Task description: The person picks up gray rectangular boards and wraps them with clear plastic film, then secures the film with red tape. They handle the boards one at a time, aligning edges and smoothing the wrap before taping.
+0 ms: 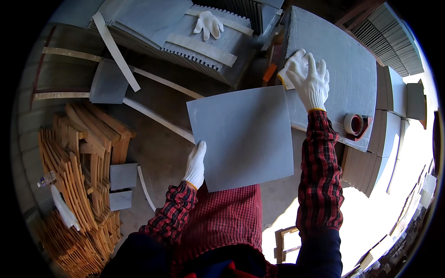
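My left hand [195, 162], in a white knit glove, grips the left edge of a large, thin grey square tile [243, 136]. The tile hangs before my lap, with faint marks near its upper left corner. Beyond its upper right corner, my gloved right hand [313, 83] reaches over a grey-topped bench [340, 65], fingers stretched and apart. A loose white work glove [293, 69] lies right beside it, partly covered by that hand; whether they touch I cannot tell. On the bench's near edge sits a roll of tape [354, 124] in a red dispenser.
Another white glove [208, 25] lies on stacked grey slabs [153, 21] at the back. Timber strips [88, 162] are piled at left, near two small grey tiles [123, 177]. Rails [160, 120] cross the floor behind the held tile. More slab stacks [387, 134] stand at right.
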A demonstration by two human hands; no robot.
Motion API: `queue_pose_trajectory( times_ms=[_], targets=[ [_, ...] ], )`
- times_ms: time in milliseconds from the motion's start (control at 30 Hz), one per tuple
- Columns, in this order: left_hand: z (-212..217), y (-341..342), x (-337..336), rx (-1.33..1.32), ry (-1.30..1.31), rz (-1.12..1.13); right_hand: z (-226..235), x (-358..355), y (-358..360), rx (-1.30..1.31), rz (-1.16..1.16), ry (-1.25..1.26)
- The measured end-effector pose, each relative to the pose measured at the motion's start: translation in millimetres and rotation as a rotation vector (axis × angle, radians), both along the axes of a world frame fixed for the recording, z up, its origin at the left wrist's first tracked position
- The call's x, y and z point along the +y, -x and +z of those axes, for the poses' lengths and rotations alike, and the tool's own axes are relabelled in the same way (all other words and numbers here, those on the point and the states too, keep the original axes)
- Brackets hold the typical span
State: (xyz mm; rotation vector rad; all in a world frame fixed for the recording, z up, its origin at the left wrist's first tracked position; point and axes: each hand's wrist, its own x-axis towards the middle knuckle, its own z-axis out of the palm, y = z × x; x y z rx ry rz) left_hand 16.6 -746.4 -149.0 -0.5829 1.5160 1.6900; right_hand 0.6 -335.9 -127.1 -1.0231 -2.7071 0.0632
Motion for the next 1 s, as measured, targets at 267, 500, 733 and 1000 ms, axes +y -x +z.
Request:
queue_pose_trajectory(
  times_ms=[267, 500, 733, 1000],
  targets=[
    [18, -17, 24, 0.077, 0.170, 0.092, -51, 28, 13, 0.484, 0.161, 0.011],
    [14, -4, 83, 0.048, 0.141, 0.136, 18, 66, -105, 0.524, 0.152, 0.552],
    [-11, 29, 197, 0.049, -0.001, -0.019, -8, -2, -133, -0.150, 0.477, 0.292],
    [-59, 40, 189, 0.244, 0.157, -0.225, -32, 85, 29, 0.007, 0.164, -0.099]
  ],
)
